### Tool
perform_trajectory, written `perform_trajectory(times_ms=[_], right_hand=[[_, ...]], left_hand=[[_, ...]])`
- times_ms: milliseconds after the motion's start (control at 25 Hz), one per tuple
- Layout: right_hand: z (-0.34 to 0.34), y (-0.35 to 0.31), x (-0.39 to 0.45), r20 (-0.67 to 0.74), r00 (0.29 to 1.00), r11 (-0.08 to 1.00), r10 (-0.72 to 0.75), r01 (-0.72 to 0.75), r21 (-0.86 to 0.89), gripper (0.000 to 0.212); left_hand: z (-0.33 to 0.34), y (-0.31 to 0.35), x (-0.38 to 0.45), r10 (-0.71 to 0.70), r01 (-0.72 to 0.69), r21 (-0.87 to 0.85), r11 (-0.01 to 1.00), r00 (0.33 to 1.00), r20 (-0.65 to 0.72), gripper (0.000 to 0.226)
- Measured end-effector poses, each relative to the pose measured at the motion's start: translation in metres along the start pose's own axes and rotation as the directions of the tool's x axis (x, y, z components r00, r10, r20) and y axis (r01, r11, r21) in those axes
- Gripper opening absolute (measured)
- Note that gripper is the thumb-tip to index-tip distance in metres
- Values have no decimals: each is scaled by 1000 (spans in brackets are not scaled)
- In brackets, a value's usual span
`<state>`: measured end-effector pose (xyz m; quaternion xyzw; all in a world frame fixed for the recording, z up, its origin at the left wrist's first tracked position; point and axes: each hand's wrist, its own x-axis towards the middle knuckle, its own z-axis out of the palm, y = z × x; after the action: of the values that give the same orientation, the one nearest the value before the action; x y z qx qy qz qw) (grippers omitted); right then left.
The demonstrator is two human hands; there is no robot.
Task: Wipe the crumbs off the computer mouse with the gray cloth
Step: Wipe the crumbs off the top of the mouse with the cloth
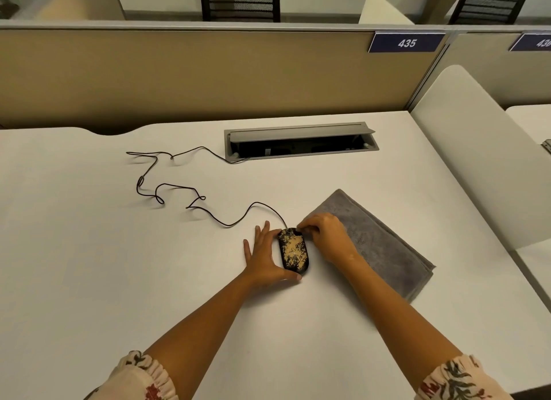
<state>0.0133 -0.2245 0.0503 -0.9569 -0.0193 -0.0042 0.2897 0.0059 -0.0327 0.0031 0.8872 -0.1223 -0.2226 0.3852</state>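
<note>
Computer mouse (293, 252): black, corded, its top thickly speckled with tan crumbs; lies flat on the white desk (89, 265), right of the middle and nearer the front edge than the back. Head view, sole view. Left hand (264, 255): flat on the desk against the mouse's left flank, fingers spread, thumb curled round its near end, apparently to brace it against sliding; it steadies, not lifts. Right hand (326, 238): lies just to the mouse's right, over the near-left part of the gray cloth (384, 244), fingertips bunched at the mouse's far end; whether they pinch the cloth's edge or merely touch the mouse cannot be told. Cloth: folded, flat, touching or just beside the mouse, towards the desk's right edge, handy to the wiping hand. Cord (167, 187): runs in loose loops leftward and back to the open cable box (301, 141) near the back edge. Judgement: wiping not yet begun; crumbs undisturbed.
</note>
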Motion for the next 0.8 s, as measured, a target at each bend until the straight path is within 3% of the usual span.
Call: perform_trajectory(times_ms=[160, 400, 640, 800], right_hand=[[9, -8, 11, -6, 1000, 998, 17, -18, -56, 28], [6, -5, -2, 65, 995, 981, -72, 82, -175, 32], [9, -11, 10, 34, 999, 990, -2, 7, -143, 26], [12, -8, 0, 53, 998, 986, -35, 43, -163, 25]], left_hand=[[0, 1, 0, -1, 1, 5, 1000, 1000, -3, 124], [1, -1, -1, 4, -4, -4, 1000, 1000, -8, 124], [-1, -1, -2, 9, -9, -5, 1000, 1000, -2, 123], [-1, 1, -2, 0, 0, 5, 1000, 1000, 4, 123]])
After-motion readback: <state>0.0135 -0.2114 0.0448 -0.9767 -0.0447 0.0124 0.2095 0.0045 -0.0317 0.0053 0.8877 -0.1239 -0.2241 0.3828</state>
